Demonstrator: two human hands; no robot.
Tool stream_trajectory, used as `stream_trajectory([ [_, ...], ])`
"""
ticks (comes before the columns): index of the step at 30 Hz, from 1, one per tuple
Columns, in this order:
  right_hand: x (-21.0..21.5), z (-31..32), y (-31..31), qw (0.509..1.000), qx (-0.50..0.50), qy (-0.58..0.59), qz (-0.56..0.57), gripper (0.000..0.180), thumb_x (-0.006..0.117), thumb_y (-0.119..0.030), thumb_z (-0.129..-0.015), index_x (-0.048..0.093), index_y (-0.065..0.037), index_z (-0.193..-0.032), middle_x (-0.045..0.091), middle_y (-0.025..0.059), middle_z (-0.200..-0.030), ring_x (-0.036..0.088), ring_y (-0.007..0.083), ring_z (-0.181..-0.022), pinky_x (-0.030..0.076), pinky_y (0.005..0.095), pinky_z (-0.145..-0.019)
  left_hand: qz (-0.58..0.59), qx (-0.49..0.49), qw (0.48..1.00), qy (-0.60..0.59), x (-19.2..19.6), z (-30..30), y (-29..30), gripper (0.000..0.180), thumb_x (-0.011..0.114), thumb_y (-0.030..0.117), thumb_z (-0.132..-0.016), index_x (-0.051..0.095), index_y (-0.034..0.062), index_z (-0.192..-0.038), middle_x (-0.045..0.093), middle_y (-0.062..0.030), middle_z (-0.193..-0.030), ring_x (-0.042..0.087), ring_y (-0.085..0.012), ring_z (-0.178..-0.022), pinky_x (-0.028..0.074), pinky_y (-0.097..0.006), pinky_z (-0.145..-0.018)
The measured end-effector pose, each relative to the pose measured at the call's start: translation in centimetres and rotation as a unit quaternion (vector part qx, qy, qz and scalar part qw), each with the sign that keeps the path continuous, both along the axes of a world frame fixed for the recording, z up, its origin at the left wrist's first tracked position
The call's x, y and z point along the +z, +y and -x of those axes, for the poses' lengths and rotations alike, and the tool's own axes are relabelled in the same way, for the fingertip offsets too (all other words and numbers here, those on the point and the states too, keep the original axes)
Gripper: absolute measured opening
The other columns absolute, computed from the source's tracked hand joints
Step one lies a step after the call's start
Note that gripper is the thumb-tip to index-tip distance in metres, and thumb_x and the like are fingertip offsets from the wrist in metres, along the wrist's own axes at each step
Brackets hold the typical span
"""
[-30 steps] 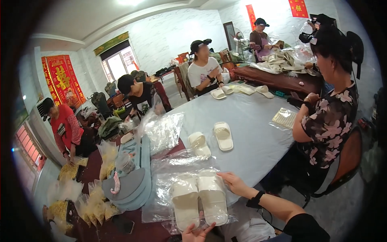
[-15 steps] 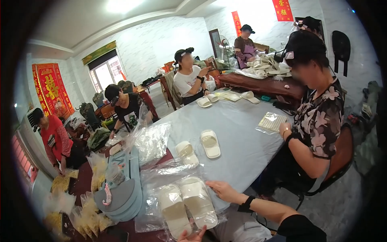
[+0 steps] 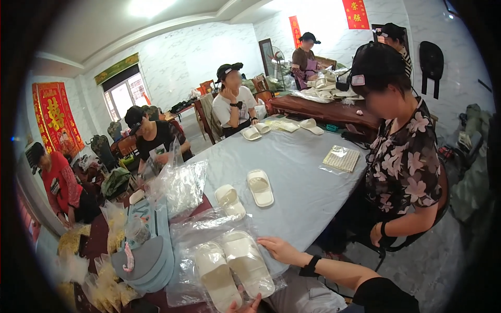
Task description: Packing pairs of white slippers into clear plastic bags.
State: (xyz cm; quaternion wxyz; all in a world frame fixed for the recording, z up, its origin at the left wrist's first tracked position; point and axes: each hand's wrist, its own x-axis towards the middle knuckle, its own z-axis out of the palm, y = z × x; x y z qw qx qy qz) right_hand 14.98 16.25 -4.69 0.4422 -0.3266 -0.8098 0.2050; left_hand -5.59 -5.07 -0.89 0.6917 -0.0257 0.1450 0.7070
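A pair of cream slippers (image 3: 249,263) lies in a clear plastic bag (image 3: 182,284) at the near edge of the table, toes pointing away from me. My left hand (image 3: 245,303) grips the bagged slippers by their heel end; only some fingers show at the lower edge. Beside the right slipper, my right hand (image 3: 282,250) has its fingers stretched out, fingertips touching the bag's edge. Just beyond the bag, a loose slipper (image 3: 229,202) and another slipper (image 3: 260,189) rest on the grey-covered table (image 3: 308,172).
Clear plastic bags (image 3: 180,188) are heaped left of the slippers, near a blue-grey stack (image 3: 148,266) and yellow-filled bags (image 3: 107,287). A bagged beaded piece (image 3: 340,158) lies before a person (image 3: 404,156) at the right. More slippers (image 3: 312,126) sit at the far edge; several people surround the tables.
My hands keep almost the same hold while the view has shifted slightly. The person at the right has let go of the bagged piece and lowered a hand; the far seated person's hand is at the cheek.
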Motion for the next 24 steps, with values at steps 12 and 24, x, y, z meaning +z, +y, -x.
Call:
stream_trajectory([
  [12, 0.5, -0.2, -0.4, 1.000, -0.007, 0.007, -0.013, 0.033, 0.057, 0.002, -0.090, 0.063, 0.001, -0.123, 0.064, 0.0185, -0.129, 0.061, 0.0368, -0.116, 0.049, 0.0415, -0.099, -0.022, -0.018, 0.999, -0.020, -1.4, -0.2, 1.5, 0.031, 0.051, 0.009, -0.090, 0.057, -0.0096, -0.115, 0.066, -0.0282, -0.114, 0.063, -0.0406, -0.103, 0.028, -0.068, -0.116],
  [24, 0.1, -0.4, -0.2, 1.000, -0.010, 0.010, -0.026, 0.030, 0.059, -0.001, -0.092, 0.063, -0.002, -0.122, 0.064, 0.0164, -0.129, 0.063, 0.0354, -0.113, 0.051, 0.0403, -0.097, 0.034, -0.011, 0.999, -0.007, 0.6, -0.7, 1.1, 0.026, 0.051, 0.004, -0.089, 0.059, -0.0100, -0.110, 0.070, -0.0251, -0.104, 0.066, -0.0402, -0.092, 0.029, -0.070, -0.116],
])
